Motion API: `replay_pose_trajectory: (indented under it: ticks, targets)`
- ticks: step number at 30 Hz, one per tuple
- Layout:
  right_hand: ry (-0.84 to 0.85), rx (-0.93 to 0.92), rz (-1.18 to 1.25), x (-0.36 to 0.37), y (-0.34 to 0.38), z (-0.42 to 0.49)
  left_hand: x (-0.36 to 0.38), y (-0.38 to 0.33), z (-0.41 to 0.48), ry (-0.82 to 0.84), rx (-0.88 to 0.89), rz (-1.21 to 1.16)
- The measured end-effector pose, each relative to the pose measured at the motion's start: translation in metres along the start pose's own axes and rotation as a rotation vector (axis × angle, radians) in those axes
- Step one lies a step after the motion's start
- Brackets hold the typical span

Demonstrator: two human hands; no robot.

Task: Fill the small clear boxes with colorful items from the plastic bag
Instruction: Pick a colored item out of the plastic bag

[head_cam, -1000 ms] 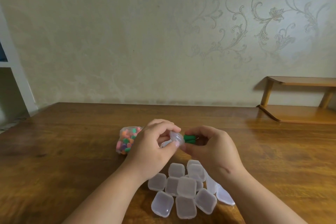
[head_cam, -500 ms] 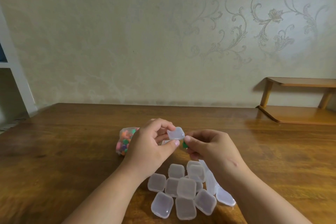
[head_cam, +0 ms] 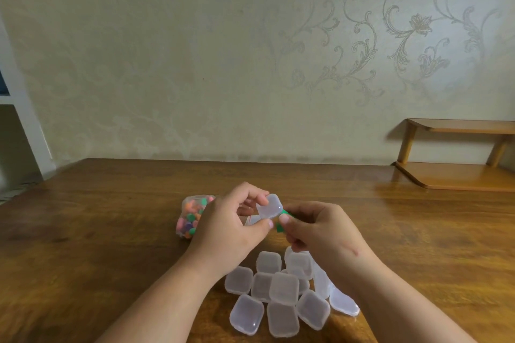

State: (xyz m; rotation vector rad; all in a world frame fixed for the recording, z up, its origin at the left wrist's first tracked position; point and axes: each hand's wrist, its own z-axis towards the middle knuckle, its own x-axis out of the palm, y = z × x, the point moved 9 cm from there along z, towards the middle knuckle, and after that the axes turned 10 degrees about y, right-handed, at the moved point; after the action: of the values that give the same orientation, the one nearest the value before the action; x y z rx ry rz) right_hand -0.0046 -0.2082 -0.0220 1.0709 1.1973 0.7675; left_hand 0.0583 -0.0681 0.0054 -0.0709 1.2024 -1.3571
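Compared with a second ago, the small clear box has turned from nearly edge-on to show its broad frosted face toward the camera, and the green pieces have slipped from the box's right side to just under its lower right corner, mostly hidden. The left hand holds the box above the middle of the desk, its fingers curled, forefinger on the top edge and thumb on the bottom. Whether the lid is open cannot be told. The right hand meets it from the right, its fingers narrowly pinching the green pieces, thumb tip almost touching the left thumb. The plastic bag of colorful items lies on the desk just left of the left hand, partly behind it. The heap of empty clear boxes rests below the hands, toward the desk's near edge.
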Motion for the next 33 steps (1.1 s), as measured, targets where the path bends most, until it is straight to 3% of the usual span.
replay_pose_trajectory:
  ticks: [11, 17, 20, 29, 33]
  targets:
    - [0.01, -0.003, -0.043, 0.002, 0.002, 0.001, 0.002, 0.0, -0.001, -0.024, 0.029, 0.053]
    - [-0.053, 0.019, -0.041, -0.006, 0.0, 0.0, -0.002, -0.006, -0.001, -0.048, 0.031, -0.018]
    - [-0.076, 0.043, -0.003, -0.012, -0.004, 0.0, -0.008, -0.001, -0.001, -0.086, -0.048, -0.132]
    - [-0.107, 0.037, 0.063, -0.017, -0.004, 0.002, 0.014, 0.007, 0.0, 0.173, -0.111, -0.103]
    - [-0.203, -0.098, 0.081, -0.028, 0.008, -0.002, 0.01, 0.009, 0.001, 0.109, -0.153, -0.014]
